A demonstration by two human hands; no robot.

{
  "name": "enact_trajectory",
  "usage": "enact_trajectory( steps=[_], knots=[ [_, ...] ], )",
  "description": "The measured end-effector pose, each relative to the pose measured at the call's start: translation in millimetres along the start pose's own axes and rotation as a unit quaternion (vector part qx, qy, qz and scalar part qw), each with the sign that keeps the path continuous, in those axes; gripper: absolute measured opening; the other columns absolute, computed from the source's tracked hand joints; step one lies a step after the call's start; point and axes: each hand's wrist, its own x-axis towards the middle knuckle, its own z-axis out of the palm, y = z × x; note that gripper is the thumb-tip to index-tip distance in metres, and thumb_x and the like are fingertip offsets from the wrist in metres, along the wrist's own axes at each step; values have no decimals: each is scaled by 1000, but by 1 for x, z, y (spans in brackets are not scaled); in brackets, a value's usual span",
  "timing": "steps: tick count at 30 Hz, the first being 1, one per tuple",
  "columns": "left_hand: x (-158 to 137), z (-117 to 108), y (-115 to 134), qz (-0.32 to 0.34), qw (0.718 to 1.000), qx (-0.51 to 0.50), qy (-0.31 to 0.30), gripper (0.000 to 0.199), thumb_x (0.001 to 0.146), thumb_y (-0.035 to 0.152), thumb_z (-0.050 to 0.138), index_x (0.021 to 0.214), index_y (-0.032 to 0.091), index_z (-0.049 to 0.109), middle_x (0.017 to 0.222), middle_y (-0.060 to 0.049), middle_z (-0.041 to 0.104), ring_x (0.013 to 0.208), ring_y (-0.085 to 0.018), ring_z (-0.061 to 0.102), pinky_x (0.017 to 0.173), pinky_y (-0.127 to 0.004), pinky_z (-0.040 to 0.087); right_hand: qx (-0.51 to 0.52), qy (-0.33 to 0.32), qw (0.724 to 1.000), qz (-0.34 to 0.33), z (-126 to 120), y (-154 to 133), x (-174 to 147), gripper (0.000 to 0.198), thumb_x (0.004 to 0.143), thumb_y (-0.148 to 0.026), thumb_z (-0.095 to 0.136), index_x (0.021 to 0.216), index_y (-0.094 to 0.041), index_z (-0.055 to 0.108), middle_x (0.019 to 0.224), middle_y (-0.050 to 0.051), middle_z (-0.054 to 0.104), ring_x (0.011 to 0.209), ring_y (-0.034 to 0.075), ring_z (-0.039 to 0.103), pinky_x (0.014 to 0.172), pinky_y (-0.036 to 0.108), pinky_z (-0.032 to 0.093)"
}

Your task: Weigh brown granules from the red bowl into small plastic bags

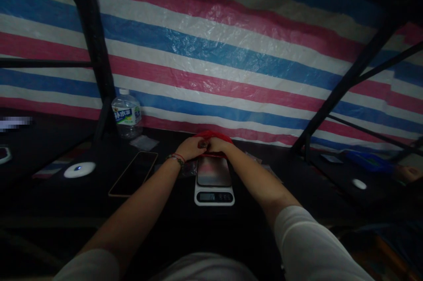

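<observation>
My left hand and my right hand meet over a red, basket-like thing just behind the kitchen scale. Their fingers are bent and drawn together around a small dark object, too small and dim to name. Both hands look closed, the fingertips partly hidden. The white scale lies below them, with a bare metal plate and a display whose reading I cannot make out. Beside the scale on the left is a clear plastic bag.
A phone lies left of my forearm, near a clear bottle and a white round device. Clear bags lie right. Dark frame posts stand at both sides before striped sheeting. Another person's hand is by a blue tray.
</observation>
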Motion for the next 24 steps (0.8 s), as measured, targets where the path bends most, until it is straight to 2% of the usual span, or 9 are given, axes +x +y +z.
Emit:
enact_trajectory(
  steps=[4,7,14,20,24],
  knots=[
    [-1,4,-1,19,999,7,-26,28,78,36,59,99,21,69,99,-5,72,88,-21,65,76,-27,47,15,-58,998,-12,-5,4,-9,34,69,-15,66,103,-16,73,85,2,74,70,14,65,61,17,45],
    [-2,7,-2,24,999,1,-22,30,79,35,57,101,19,68,99,-7,71,89,-22,65,76,-27,48,14,-66,998,-10,-3,5,-13,38,69,-13,63,105,-15,72,83,2,73,65,13,64,56,17,43],
    [-5,9,0,10,998,-63,17,34,81,38,55,107,20,65,103,-5,70,93,-20,65,82,-27,48,-10,-25,1000,-2,1,5,-13,30,73,-14,62,100,-15,74,91,5,74,76,15,64,65,18,43],
    [-8,7,6,-8,999,-45,-3,33,79,38,58,105,19,68,101,-6,71,92,-21,65,82,-27,49,-13,22,999,20,3,1,-15,21,78,-22,62,91,-14,77,84,8,74,70,15,62,64,21,43],
    [-8,4,14,-6,1000,-26,-13,25,78,33,58,95,20,70,95,-5,72,89,-21,65,80,-27,49,-2,47,998,44,1,1,-17,22,76,-21,61,90,-14,77,80,8,73,67,16,61,61,22,42]
  ],
)
